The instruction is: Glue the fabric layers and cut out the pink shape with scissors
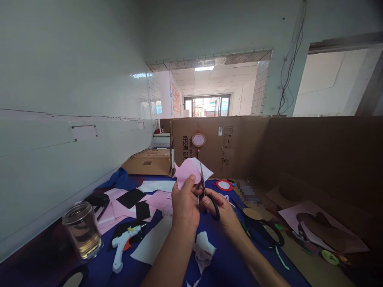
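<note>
My left hand (pixel 186 203) pinches a pink sheet with a white underside (pixel 187 169), its thumb pressed on the pink face; whether it is paper or fabric I cannot tell. Black-handled scissors (pixel 214 205) are in my right hand (pixel 223 211), fingers through the handle. Their blades point up and lie against the right part of the sheet, beside its white corner. Below my hands, a crumpled white scrap (pixel 204 249) lies on the blue cloth (pixel 221 259).
At left are a glass of pale liquid (pixel 85 233), a white glue gun (pixel 124 243), and pink and black pieces (pixel 131 198). Larger scissors (pixel 266 231) lie at right. Cardboard (pixel 245 147) stands behind, with a round ornament (pixel 198 139) on it.
</note>
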A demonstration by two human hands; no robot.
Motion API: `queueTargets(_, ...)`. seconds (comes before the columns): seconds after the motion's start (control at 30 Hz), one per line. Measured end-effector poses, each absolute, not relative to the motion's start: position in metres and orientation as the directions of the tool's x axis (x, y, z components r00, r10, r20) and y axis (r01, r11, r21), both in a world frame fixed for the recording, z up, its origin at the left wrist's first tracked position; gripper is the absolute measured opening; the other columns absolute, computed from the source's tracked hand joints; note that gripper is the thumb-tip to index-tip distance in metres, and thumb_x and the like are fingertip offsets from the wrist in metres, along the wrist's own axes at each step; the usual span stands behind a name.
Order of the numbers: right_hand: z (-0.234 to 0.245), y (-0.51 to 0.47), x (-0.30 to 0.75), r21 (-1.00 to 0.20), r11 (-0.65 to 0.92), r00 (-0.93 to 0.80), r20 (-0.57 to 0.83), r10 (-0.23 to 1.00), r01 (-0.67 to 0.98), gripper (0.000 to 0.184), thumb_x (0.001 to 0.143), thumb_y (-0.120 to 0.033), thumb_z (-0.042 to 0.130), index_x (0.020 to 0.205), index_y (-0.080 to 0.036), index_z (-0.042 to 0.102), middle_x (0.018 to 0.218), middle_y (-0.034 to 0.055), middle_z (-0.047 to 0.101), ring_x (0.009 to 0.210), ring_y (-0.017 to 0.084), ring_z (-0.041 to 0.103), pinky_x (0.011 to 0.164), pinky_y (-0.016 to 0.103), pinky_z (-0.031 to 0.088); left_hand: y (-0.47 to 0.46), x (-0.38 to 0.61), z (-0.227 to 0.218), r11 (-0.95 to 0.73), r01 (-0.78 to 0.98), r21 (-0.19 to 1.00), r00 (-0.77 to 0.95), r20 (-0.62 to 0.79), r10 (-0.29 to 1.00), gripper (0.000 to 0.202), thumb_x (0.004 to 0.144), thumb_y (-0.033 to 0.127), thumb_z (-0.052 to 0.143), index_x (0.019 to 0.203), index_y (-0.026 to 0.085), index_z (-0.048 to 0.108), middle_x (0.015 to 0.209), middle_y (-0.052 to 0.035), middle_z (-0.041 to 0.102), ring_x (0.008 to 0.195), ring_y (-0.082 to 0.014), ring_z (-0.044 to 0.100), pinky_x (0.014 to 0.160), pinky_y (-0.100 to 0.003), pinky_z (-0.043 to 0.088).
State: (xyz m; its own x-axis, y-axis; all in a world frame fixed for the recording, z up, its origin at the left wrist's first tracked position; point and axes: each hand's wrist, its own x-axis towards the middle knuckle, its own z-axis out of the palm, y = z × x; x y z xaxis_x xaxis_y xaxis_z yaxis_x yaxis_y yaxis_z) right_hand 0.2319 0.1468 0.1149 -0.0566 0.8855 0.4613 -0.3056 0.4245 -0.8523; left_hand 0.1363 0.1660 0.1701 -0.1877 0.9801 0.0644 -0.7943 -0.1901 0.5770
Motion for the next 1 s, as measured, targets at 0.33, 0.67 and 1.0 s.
queueTargets(0.33, 0.11, 0.15, 0.229, -0.83, 0.416, -0.055, 0.467, 0.883, -0.373, 0.04, 0.083, -0.06, 0.088, 0.098, -0.022, 0.082, 0.069, -0.0031, 0.047, 0.069, 0.016, 0.04, 0.064, 0.028, 0.037, 0.167, 0.14, 0.168, -0.164, -0.811, 0.562, -0.176, 0.033, 0.984, 0.05, 0.058, 0.019, 0.094, 0.097, 0.018, 0.063, 0.074, -0.0007, 0.071, 0.059, -0.0146, 0.066, 0.055, -0.024, 0.05)
queueTargets(0.67, 0.1, 0.159, 0.232, -0.859, 0.381, -0.048, 0.421, 0.906, -0.343, 0.047, 0.082, -0.063, 0.087, 0.1, -0.02, 0.08, 0.067, -0.0044, 0.046, 0.065, 0.015, 0.031, 0.06, 0.029, 0.028, 0.174, 0.142, 0.164, -0.152, -0.814, 0.56, -0.193, -0.013, 0.981, 0.042, 0.065, 0.012, 0.087, 0.1, 0.017, 0.064, 0.075, -0.0012, 0.072, 0.059, -0.0137, 0.068, 0.054, -0.022, 0.05)
queueTargets(1.0, 0.099, 0.157, 0.233, -0.885, 0.358, -0.02, 0.38, 0.925, -0.297, 0.043, 0.085, -0.06, 0.084, 0.099, -0.021, 0.08, 0.068, -0.0039, 0.049, 0.065, 0.015, 0.034, 0.06, 0.03, 0.027, 0.178, 0.14, 0.16, -0.168, -0.828, 0.536, -0.174, 0.039, 0.984, 0.047, 0.058, 0.012, 0.092, 0.093, 0.018, 0.061, 0.084, -0.003, 0.076, 0.066, -0.0152, 0.072, 0.062, -0.025, 0.055)
